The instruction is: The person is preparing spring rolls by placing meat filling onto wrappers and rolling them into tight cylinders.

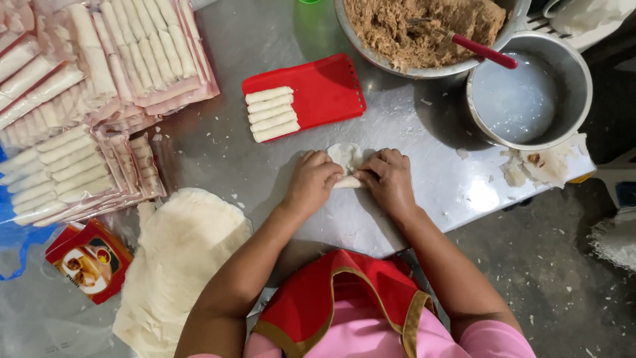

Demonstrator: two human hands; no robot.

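- The grip of the left hand is curled shut over one end of a half-rolled wrapper; the right hand is closed on the other end the same way, fingertips pressing down, the two hands nearly touching in the middle.
- The half-rolled wrapper lies flat on the steel desk, directly in front of the person, just below the red tray. Its far flap pokes out pale beyond the fingers.
- It looks thin, soft and limp, probably light and easy to tear; a hold at both ends with flat fingers, not pinching nails, seems to suit it best. The rolled part is mostly hidden under the hands.
- On the red tray lie five finished rolls, side by side at its left end.
- To the left, a stack of flat wrappers sits at the desk edge, with packed rolls in clear bags beyond it and a red packet beside it.
- At the top, a metal bowl of brown filling holds a red-handled spoon; beside it stands a pot of cloudy liquid, with torn wrapper scraps near it.
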